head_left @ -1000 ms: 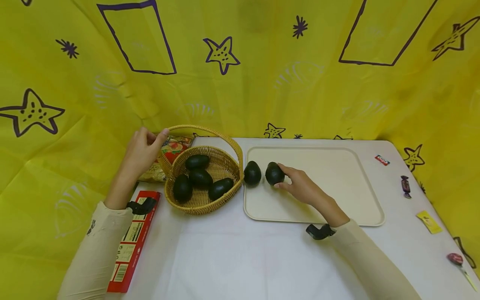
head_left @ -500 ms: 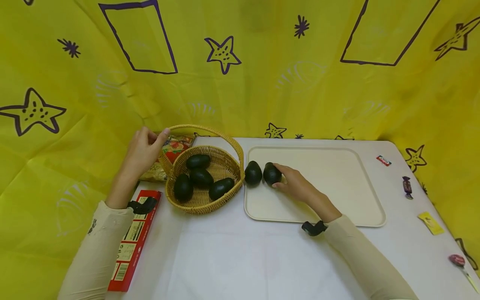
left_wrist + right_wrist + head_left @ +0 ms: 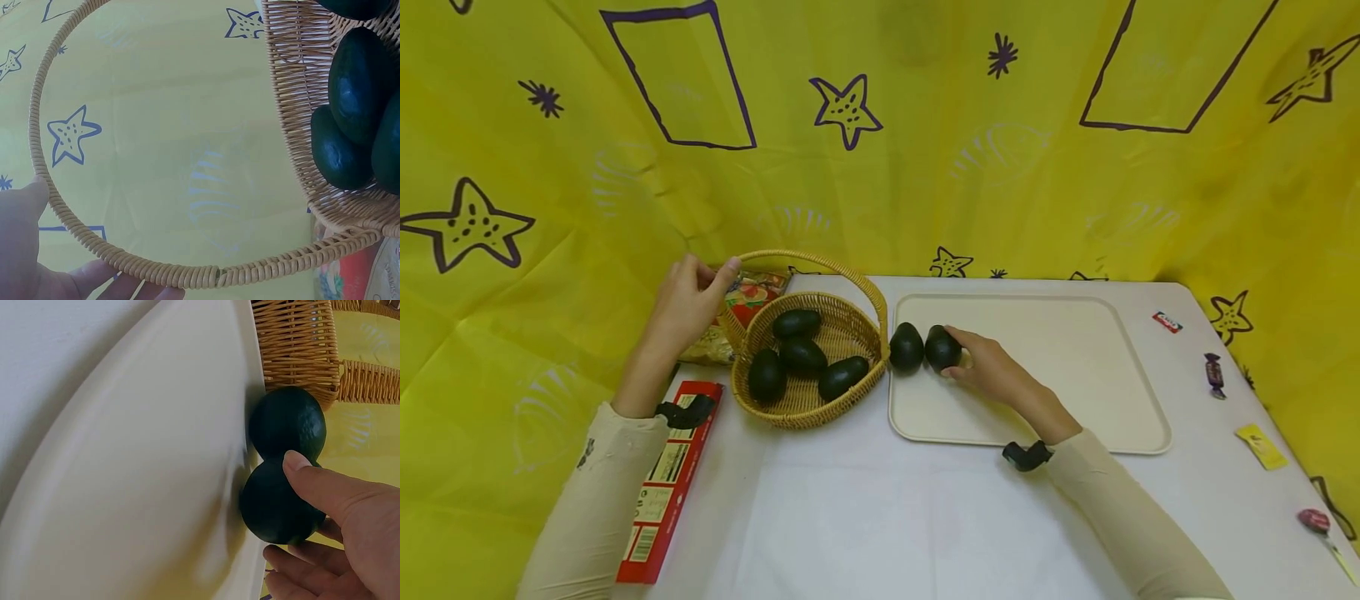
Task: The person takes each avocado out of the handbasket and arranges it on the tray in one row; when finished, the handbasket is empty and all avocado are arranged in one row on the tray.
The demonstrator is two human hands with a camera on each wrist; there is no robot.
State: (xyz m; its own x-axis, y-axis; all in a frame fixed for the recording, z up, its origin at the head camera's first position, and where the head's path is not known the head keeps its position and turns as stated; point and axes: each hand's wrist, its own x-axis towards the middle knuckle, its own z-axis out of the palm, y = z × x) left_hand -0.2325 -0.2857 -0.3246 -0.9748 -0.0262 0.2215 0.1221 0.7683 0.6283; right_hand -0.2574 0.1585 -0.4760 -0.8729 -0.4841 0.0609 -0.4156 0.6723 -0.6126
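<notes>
A wicker basket (image 3: 805, 414) stands on the left part of the table, with several dark green avocados (image 3: 802, 357) inside. My left hand (image 3: 687, 302) holds its arched handle (image 3: 175, 275), thumb on one side and fingers on the other in the left wrist view. On the cream tray (image 3: 1037, 417), one avocado (image 3: 906, 347) sits at the left edge against the basket side. Beside it, my right hand (image 3: 996, 371) pinches a second avocado (image 3: 278, 503) between thumb and fingers. In the right wrist view the two avocados touch.
Behind the left arm lie a red box (image 3: 662, 492) and colourful food packets (image 3: 752, 296). Small sweets line the right side: a wrapped candy (image 3: 1214, 375), a yellow packet (image 3: 1261, 447) and a lollipop (image 3: 1313, 521). A yellow patterned cloth (image 3: 910, 192) hangs behind the table.
My right hand has moved the pinched avocado slightly left on the tray, closing the gap to the other avocado. The left hand and basket have stayed in place.
</notes>
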